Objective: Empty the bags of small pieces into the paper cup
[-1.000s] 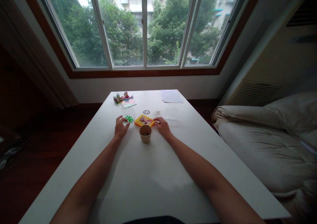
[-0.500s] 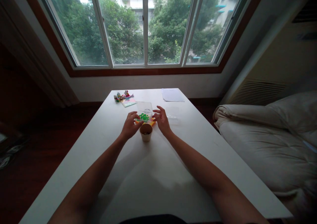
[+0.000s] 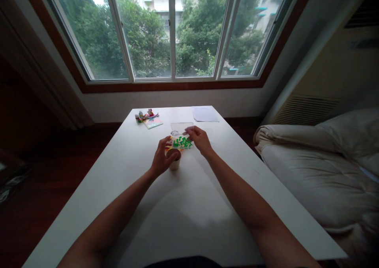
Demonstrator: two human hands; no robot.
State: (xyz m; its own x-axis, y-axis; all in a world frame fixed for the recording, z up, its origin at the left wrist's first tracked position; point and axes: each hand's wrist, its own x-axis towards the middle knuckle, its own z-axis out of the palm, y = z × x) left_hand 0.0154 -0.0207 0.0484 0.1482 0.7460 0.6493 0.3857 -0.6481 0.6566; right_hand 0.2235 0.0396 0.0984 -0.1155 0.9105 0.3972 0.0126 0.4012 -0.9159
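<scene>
Both my hands hold a clear plastic bag with small green pieces in its lower part, lifted over the white table. My left hand pinches the bag's lower left corner. My right hand grips its right side. Directly under the bag stands a small tan paper cup, partly hidden by my left hand. A yellow-orange box lies behind the cup, mostly covered by the bag.
Small colourful toy figures and a pastel card lie at the table's far left. A white paper sheet lies at the far edge. A bed with pale bedding stands to the right, and a window fills the far wall.
My left hand picked the bag of green pieces off the table and carried it right, over the cup. My right hand left the yellow box and took hold of the bag's right side.
</scene>
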